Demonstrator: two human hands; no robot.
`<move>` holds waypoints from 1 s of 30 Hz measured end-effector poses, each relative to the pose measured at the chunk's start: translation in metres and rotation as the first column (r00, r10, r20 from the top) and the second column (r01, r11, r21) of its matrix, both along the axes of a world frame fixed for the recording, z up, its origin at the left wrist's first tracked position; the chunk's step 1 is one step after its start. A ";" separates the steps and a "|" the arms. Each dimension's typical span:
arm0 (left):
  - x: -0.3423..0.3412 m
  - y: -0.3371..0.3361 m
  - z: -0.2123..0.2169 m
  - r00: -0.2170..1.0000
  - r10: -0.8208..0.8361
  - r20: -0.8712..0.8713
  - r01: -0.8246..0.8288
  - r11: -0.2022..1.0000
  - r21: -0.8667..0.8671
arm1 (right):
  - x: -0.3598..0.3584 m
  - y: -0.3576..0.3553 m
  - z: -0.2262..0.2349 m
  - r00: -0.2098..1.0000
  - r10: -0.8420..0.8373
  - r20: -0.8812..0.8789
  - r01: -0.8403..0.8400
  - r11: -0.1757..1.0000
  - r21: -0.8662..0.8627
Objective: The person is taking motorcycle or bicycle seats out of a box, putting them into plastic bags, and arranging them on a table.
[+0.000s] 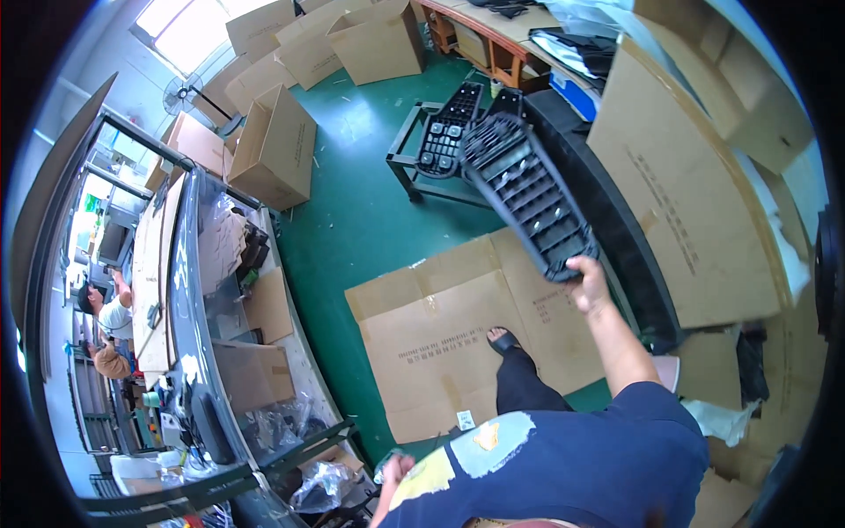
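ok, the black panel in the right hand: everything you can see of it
The panel is long, black and looks like moulded plastic, with rows of ribs and slots across its face. The right hand grips its near end; the rest is held in the air, slanting up and away over the green floor. Similar black parts sit on a frame beyond it.

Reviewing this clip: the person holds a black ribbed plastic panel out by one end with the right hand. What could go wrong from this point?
The right hand grips the black ribbed panel only at its near end, so the long piece could twist loose and drop. It hangs above another black panel on a low rack and might knock it. The flattened cardboard underfoot on the green floor could slide as the person steps.
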State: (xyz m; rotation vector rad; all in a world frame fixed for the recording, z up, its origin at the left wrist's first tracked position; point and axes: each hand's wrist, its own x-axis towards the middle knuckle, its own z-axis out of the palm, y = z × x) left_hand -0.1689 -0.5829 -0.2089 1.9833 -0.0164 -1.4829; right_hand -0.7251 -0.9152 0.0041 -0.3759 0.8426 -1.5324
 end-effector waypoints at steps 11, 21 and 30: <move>-0.114 0.016 0.025 0.982 0.002 -0.188 0.008 0.999 0.051 | 0.002 -0.397 -0.004 -0.499 -0.156 -0.853 0.123 0.961 -0.248; -0.176 -0.048 0.138 0.969 0.248 -0.015 -0.245 0.962 0.119 | 0.071 -0.371 -0.159 -0.244 0.448 -0.860 -0.084 0.874 0.479; -0.294 -0.013 0.084 0.962 0.260 -0.077 -0.259 0.965 0.023 | 0.135 -0.143 -0.268 -0.382 0.911 -0.156 -0.447 -0.035 0.894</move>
